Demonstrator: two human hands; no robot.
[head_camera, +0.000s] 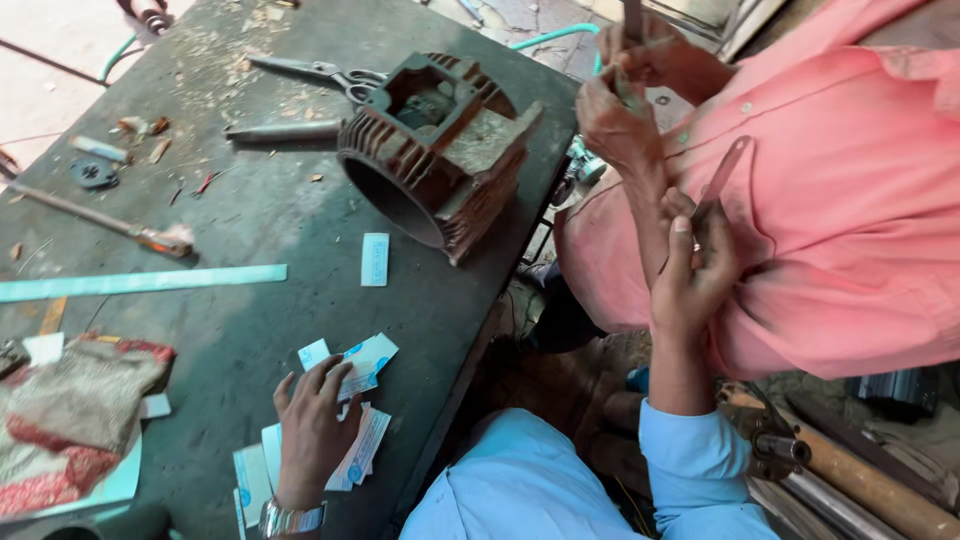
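Currently left hand lies flat, fingers spread, on the small white-and-blue paper slips at table's near edge. Right hand pinches a thin flat metal strip, long axis toward 1 o'clock, touching co-worker's pink shirt.

Table: dark grey. Motor housing at twelve o'clock: rusty brown. Paper slips at six: white with blue marks. Rag at eight: red and beige, patterned. Co-worker's shirt at two: salmon pink. Sleeve: light blue.
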